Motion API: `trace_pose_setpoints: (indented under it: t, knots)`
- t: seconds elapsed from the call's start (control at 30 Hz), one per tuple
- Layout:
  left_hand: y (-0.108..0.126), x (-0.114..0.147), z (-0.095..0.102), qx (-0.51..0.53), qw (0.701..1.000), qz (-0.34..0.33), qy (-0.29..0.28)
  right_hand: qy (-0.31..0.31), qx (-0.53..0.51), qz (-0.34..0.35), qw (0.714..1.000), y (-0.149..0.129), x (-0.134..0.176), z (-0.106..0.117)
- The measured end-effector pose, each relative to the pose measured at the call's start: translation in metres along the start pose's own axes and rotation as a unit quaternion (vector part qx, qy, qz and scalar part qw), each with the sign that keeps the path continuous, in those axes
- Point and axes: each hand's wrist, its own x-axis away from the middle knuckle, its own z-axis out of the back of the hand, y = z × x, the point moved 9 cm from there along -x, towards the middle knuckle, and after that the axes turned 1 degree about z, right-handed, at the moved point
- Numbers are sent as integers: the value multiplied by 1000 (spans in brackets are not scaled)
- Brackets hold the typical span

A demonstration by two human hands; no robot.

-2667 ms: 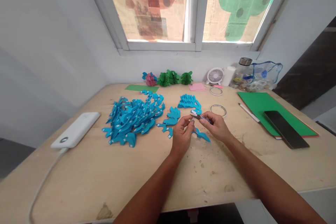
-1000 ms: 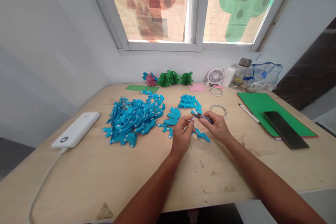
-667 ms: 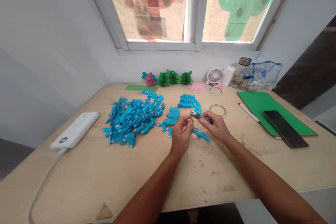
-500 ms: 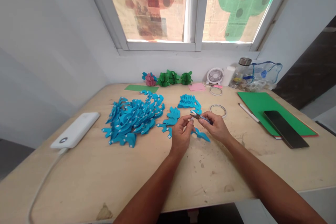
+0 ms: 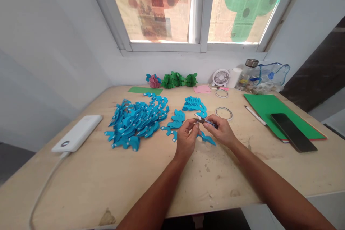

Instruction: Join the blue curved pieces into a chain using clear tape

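My right hand (image 5: pixel 219 129) grips a pair of small snips (image 5: pixel 202 120) with dark blades and a blue handle. Their tips point left, toward the fingertips of my left hand (image 5: pixel 187 137). That hand is pinched closed; whatever lies between its thumb and finger is too small to make out. Under and just past my hands lies a cut blue paper piece (image 5: pixel 207 138). Other blue paper pieces (image 5: pixel 178 118) rest left of my left hand, and a fanned blue stack (image 5: pixel 193 103) sits beyond it. A large heap of blue paper shapes (image 5: pixel 137 118) with small white squares is further left.
Two tape rolls (image 5: pixel 223 113) lie beyond my right hand. At right are green sheets (image 5: pixel 262 106), a phone (image 5: pixel 293 132) and a pen (image 5: pixel 255 115). A white power bank (image 5: pixel 78 133) with cable lies left. Behind stand green paper ornaments (image 5: pixel 177 79), a fan (image 5: pixel 221 78) and a bottle (image 5: pixel 244 75).
The snips have shifted slightly at my left fingertips, and the white bit seen there before is now less visible. Both arms stay almost in place.
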Motion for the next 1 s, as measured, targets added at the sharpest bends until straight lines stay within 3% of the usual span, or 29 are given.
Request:
trace_pose_setpoints:
  t: [1.0]
  knots:
    - [4, 1, 0, -33, 999, -7, -7, 11, 13, 3, 1000, 0, 1, 1]
